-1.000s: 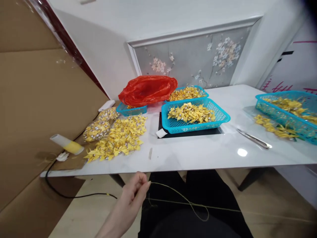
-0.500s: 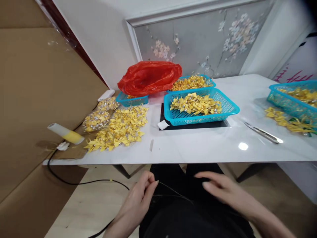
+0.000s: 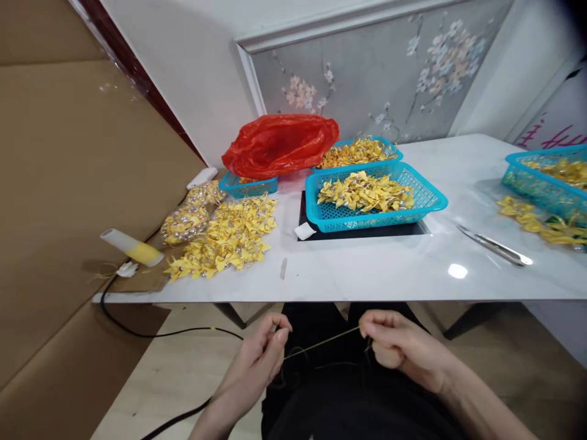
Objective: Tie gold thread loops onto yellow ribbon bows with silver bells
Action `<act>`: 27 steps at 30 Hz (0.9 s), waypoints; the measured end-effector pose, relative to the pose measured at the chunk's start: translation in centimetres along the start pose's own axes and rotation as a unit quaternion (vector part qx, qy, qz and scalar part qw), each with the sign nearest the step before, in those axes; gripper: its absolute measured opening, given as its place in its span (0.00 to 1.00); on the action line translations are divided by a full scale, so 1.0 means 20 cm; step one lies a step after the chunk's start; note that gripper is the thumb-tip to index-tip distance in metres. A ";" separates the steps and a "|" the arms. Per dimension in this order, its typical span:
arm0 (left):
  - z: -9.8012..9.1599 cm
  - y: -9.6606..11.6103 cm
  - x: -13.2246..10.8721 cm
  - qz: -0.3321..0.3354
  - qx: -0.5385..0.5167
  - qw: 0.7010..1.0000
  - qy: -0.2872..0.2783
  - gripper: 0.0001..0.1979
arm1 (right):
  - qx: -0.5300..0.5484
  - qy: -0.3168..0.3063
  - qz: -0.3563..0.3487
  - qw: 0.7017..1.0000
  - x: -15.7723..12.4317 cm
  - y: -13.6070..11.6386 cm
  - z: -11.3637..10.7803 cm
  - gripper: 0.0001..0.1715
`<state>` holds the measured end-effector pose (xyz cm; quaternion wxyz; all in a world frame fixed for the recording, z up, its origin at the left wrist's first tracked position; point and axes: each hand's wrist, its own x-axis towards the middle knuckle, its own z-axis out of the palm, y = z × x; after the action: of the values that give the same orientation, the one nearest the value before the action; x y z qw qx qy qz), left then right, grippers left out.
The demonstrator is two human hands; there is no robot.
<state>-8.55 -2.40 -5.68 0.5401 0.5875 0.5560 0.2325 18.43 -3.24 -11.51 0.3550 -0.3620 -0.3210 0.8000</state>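
Observation:
A thin yellowish thread [image 3: 321, 343] runs taut between my two hands, above my lap and below the table's front edge. My left hand [image 3: 259, 360] is curled closed around its left end, with thumb and forefinger slightly apart at the tips. At the other end my right hand [image 3: 397, 342] pinches the thread between thumb and bent fingers. Fainter loops of thread hang over my dark clothing; their ends cannot be made out. Beyond my left hand, a pile of yellow ribbon flowers with pearly beads [image 3: 229, 235] lies on the table.
A blue basket [image 3: 376, 221] holds more yellow flowers. Behind it are other blue baskets and a red plastic bag [image 3: 279, 146]. Tweezers [image 3: 495, 245] lie to the right, near another basket [image 3: 541, 174]. A thread cone [image 3: 132, 246] lies at the left, above a black cable [image 3: 174, 333].
My right hand has closed on the thread, its fingers having been stretched out before. The thread, loose earlier, is now drawn straight between both hands. The view has shifted slightly.

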 end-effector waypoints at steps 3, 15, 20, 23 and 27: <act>-0.02 -0.01 0.01 -0.001 -0.021 1.000 0.015 0.16 | 0.001 0.073 -0.016 0.997 -0.06 -0.01 -0.07 0.28; -0.03 -0.04 0.02 -0.004 -0.066 0.996 0.055 0.17 | -0.135 0.282 -0.091 0.946 -0.20 0.02 -0.14 0.29; 0.02 0.02 -0.01 -0.013 -0.089 0.996 0.022 0.18 | -0.268 0.158 -0.085 0.947 -0.10 -0.04 0.03 0.17; 0.06 0.04 -0.01 -0.019 -0.104 0.994 0.008 0.19 | -0.315 0.048 -0.071 0.945 0.01 -0.03 0.21 0.18; 0.08 0.06 -0.01 -0.031 -0.121 0.992 -0.001 0.18 | -0.334 -0.042 -0.061 0.940 0.13 0.01 0.36 0.14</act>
<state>-6.64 -2.94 -5.08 0.6144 0.5007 0.5412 0.2807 11.35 -3.18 -8.71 0.2479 -0.4057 -0.6060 0.6378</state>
